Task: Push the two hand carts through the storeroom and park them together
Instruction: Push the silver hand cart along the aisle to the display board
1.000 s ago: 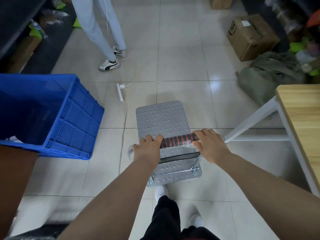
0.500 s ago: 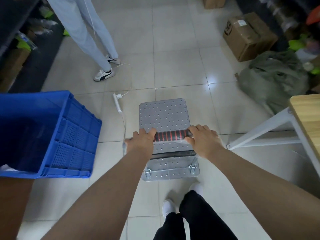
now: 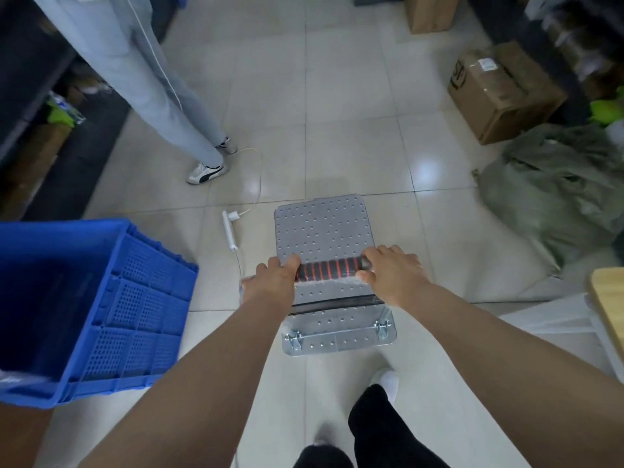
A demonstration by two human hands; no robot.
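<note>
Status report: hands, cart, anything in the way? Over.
The left hand and right hand grip the handle. One hand cart in view, on the tiles. A power strip and cord lie close by its left side; person standing ahead left.

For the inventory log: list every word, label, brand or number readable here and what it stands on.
Side of the cardboard box: black print, too blurred to read.
Top of the box: white label, too small to read.
No text visible on the hand cart, blue crate or sneaker.
</note>
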